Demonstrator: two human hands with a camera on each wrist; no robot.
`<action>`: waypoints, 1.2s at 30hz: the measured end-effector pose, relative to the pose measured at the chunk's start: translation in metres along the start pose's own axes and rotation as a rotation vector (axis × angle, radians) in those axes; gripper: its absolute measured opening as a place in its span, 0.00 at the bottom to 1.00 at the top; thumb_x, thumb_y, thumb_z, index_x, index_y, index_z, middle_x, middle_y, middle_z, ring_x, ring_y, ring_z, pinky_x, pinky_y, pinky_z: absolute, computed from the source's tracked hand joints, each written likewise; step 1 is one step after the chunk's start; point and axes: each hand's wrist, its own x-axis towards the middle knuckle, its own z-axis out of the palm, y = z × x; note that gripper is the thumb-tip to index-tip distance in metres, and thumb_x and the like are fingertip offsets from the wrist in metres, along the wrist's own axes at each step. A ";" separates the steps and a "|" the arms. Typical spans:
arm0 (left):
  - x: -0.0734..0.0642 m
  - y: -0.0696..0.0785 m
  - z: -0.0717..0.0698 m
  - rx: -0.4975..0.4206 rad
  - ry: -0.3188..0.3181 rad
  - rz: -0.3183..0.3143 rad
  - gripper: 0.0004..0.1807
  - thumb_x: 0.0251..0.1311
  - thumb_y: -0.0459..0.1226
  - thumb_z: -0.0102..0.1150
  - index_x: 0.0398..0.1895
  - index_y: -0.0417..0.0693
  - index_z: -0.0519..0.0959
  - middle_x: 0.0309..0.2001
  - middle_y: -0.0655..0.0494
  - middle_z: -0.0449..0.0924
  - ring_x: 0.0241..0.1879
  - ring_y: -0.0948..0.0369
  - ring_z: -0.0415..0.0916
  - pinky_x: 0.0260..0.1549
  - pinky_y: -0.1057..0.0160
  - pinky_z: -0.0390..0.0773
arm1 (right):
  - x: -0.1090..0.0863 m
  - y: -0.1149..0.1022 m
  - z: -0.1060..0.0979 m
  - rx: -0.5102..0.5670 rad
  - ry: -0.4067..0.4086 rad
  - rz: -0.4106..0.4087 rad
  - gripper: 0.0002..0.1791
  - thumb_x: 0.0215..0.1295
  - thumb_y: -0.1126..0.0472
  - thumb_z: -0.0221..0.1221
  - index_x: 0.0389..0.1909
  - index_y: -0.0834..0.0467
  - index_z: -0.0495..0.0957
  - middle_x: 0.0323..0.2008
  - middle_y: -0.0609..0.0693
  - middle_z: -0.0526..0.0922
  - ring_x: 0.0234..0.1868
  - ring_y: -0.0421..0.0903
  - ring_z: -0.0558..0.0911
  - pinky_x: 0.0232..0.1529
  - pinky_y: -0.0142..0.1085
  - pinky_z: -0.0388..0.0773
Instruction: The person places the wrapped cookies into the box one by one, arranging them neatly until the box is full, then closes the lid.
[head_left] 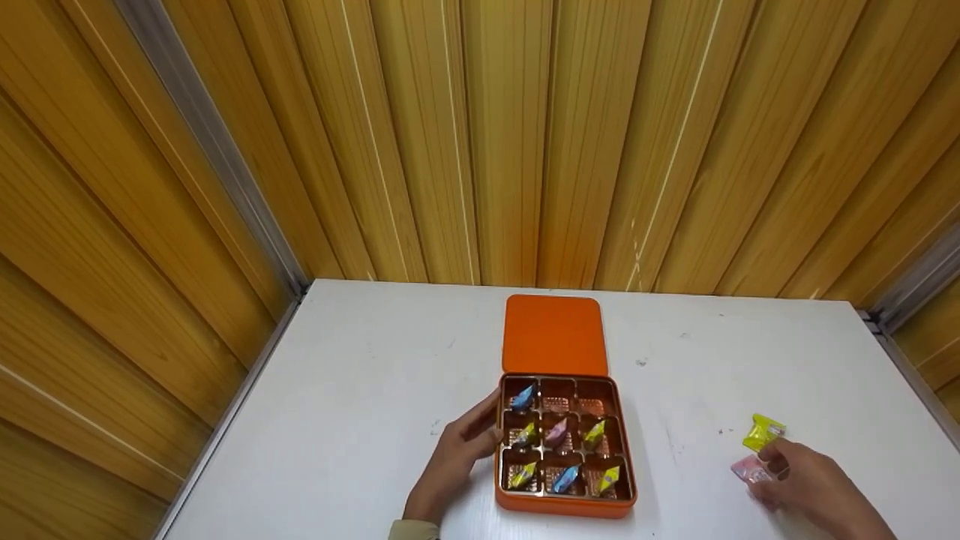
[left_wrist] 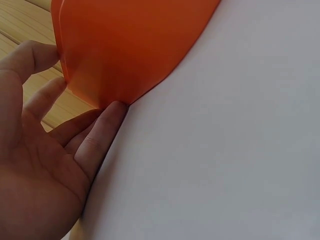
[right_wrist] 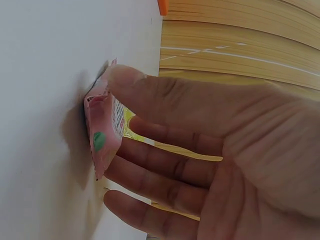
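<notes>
An orange tin (head_left: 564, 511) with its lid laid back holds a brown divided tray. Small wrapped candies in blue, yellow and pink stand in most compartments; a blue candy (head_left: 523, 397) is in the back-left one, and the other two back compartments show bare bottoms. Against the tin's left side rests my left hand (head_left: 456, 456), its fingertips touching the orange wall (left_wrist: 125, 45). At the right, my right hand (head_left: 814, 480) pinches a pink wrapped candy (right_wrist: 104, 132) low over the table, thumb on its upper edge and fingers beneath. Just behind it lies a yellow wrapped candy (head_left: 763, 431).
The flat orange lid (head_left: 553, 335) extends behind the tin toward the back edge of the white table (head_left: 360, 420). Wood-patterned panels (head_left: 510, 150) rise behind and at the sides, with grey metal strips (head_left: 217, 142) along the corners.
</notes>
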 end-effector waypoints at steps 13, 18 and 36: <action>0.008 -0.001 -0.002 -0.029 -0.014 0.026 0.33 0.77 0.37 0.59 0.82 0.54 0.66 0.76 0.46 0.69 0.72 0.48 0.71 0.57 0.57 0.81 | 0.015 -0.016 0.010 -0.039 0.185 -0.136 0.17 0.60 0.67 0.74 0.47 0.68 0.81 0.42 0.54 0.86 0.45 0.55 0.83 0.47 0.55 0.82; 0.008 -0.001 -0.002 -0.032 -0.010 0.019 0.32 0.76 0.37 0.60 0.82 0.56 0.67 0.76 0.47 0.70 0.71 0.49 0.71 0.57 0.57 0.81 | 0.015 -0.018 0.009 -0.018 0.150 -0.089 0.21 0.61 0.64 0.75 0.50 0.68 0.81 0.44 0.55 0.85 0.46 0.55 0.82 0.51 0.58 0.82; 0.002 0.003 0.002 -0.032 0.035 -0.056 0.33 0.74 0.40 0.62 0.80 0.59 0.69 0.74 0.48 0.73 0.68 0.50 0.75 0.55 0.54 0.82 | 0.019 -0.023 0.029 0.033 0.118 0.023 0.19 0.65 0.70 0.71 0.54 0.70 0.79 0.46 0.55 0.85 0.49 0.58 0.84 0.54 0.57 0.82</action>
